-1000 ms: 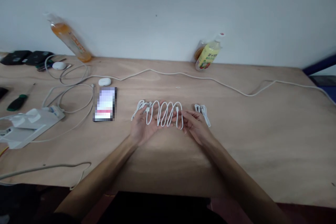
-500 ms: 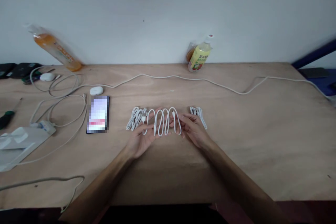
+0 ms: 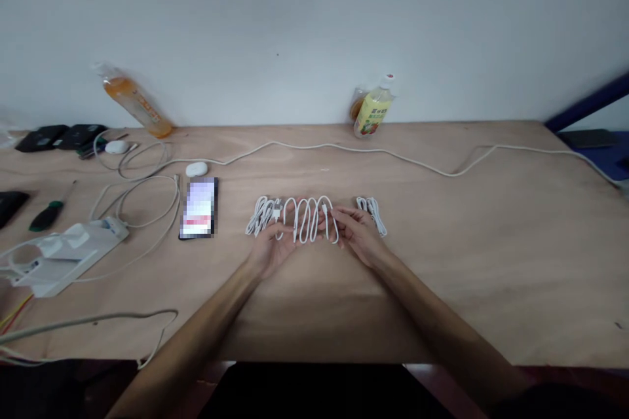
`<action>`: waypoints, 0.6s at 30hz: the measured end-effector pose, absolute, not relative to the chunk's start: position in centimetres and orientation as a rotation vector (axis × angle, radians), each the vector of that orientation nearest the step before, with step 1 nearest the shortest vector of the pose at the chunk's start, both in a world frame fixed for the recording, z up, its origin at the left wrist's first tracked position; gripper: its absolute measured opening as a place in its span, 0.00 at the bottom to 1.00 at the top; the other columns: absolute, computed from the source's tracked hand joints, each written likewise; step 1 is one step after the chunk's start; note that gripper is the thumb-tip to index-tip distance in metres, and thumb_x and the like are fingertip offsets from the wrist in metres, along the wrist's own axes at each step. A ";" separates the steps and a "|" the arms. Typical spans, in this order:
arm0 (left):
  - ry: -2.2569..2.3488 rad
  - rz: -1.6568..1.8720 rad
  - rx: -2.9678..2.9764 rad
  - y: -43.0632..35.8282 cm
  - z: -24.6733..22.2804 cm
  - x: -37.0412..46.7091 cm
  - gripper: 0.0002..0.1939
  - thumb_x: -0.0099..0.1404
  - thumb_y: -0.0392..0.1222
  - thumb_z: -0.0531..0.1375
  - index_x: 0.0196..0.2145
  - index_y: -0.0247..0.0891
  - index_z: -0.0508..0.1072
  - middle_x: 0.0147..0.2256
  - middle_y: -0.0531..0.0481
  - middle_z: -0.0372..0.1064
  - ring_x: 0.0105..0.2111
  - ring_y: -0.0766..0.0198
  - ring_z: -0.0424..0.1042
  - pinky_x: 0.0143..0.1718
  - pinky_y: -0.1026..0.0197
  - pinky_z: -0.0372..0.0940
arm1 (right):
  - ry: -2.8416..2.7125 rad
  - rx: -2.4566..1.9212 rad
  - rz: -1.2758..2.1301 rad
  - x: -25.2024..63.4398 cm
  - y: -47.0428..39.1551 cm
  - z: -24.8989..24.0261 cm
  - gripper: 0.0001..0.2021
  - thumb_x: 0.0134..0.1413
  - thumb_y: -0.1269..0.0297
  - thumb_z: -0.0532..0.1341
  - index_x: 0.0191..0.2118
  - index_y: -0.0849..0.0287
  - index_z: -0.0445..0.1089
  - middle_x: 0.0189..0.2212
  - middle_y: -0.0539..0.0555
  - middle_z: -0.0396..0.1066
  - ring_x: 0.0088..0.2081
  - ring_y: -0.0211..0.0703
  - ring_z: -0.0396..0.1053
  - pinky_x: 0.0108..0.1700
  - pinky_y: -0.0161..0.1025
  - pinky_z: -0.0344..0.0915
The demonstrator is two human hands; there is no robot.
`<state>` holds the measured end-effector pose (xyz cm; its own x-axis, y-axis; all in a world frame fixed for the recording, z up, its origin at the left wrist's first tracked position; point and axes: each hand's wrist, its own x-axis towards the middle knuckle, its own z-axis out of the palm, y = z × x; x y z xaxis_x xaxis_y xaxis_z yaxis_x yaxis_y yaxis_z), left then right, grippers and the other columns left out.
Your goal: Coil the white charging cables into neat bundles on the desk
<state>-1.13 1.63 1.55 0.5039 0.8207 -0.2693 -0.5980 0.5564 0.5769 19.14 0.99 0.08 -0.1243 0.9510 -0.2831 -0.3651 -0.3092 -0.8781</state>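
A white USB cable, laid in several zigzag loops, spans between my two hands above the table. My left hand grips its left end, below the USB plug, with the thumb over the loops. On the other side, my right hand pinches the loops near the cable's small connector. Folded white cables lie just beyond my left hand. Another folded white cable bundle rests behind my right hand and is partly hidden by it.
Left of my hands lies a phone, with a white earbud case behind it. A power strip, screwdriver and loose cables are farther left. Two bottles, one orange and one yellow-labelled, lean on the wall.
The camera view has shifted left, so the things at the left appear farther right. Both hands keep hold of the looped cable, its loops drawn slightly closer together.
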 end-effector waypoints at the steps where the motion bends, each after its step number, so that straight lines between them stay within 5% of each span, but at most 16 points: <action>1: 0.564 0.897 0.445 1.6 1.5 -1.1 0.42 0.59 0.26 0.61 0.71 0.44 0.69 0.59 0.41 0.81 0.59 0.41 0.80 0.66 0.31 0.69 | -0.800 -1.084 1.639 19.1 0.9 0.1 0.21 0.43 0.43 0.79 0.32 0.56 0.82 0.26 0.53 0.81 0.20 0.38 0.70 0.17 0.33 0.57; 18: 0.562 0.866 0.403 1.5 1.4 -0.7 0.42 0.56 0.28 0.62 0.70 0.42 0.71 0.58 0.40 0.81 0.58 0.39 0.80 0.65 0.32 0.70 | -0.790 -1.128 1.708 19.4 0.9 0.1 0.24 0.45 0.39 0.79 0.33 0.58 0.82 0.29 0.57 0.84 0.20 0.39 0.71 0.17 0.32 0.58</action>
